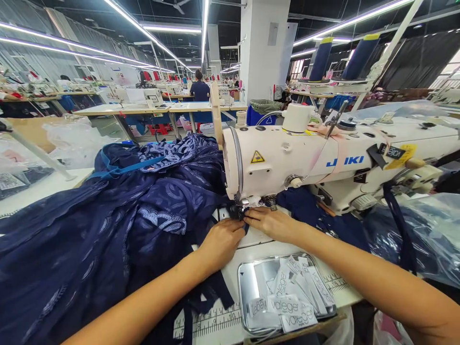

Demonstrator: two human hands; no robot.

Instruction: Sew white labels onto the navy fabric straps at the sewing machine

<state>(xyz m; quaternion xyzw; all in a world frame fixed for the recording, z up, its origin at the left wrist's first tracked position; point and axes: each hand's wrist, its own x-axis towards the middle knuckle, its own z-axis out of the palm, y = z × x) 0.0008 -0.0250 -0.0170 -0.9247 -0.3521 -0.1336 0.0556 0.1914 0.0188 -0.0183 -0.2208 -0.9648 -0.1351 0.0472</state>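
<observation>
At the needle area of a white sewing machine [280, 155], both hands meet over a small piece of dark navy fabric. My left hand [223, 239] is closed, its fingertips pressed on the fabric just in front of the presser foot [241, 205]. From the right, my right hand [268, 223] reaches in with its fingers together, tips on the same dark fabric by the foot. A large heap of navy lace garments [143, 206] spreads left of the machine. Exactly how the fabric edge lies under the foot is hidden by the fingers.
A metal tray [247, 292] of white labels [287, 304] sits at the front edge, beside a printed ruler [215, 326]. Plastic-wrapped items [424, 230] lie at right. Thread cones [321, 60] stand behind the machine. A person [200, 88] sits farther back.
</observation>
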